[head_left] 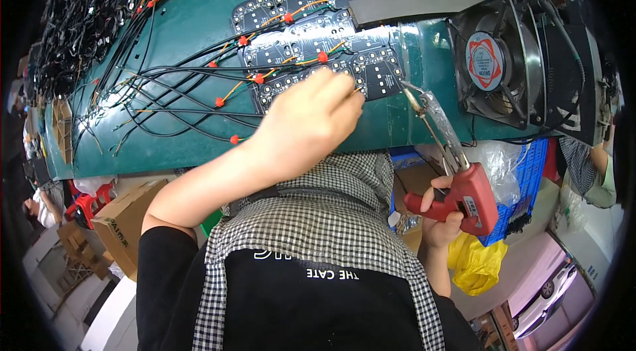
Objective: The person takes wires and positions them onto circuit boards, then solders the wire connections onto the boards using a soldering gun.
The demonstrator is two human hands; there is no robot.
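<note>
My right hand (pixel 442 222) is wrapped around the handle of a red soldering gun (pixel 478 195). The gun's metal tip reaches up to the near right corner of a panel of black circuit boards (pixel 379 82) on the table. Over the panel's near edge, my left hand (pixel 311 116) is closed with its fingers bent downward. Its fingertips are hidden from view, so what they pinch cannot be made out. Black cables (pixel 192 72) with orange and green wire ends lie across the boards from the left, and several carry red connectors (pixel 322 57).
On the green table (pixel 199 0), a big heap of black cables (pixel 86 13) fills the far left. A grey metal bar (pixel 417 7) rests on the panel's far right. To the right stands a square fan (pixel 493 62). A blue crate (pixel 523 182) sits below the table edge.
</note>
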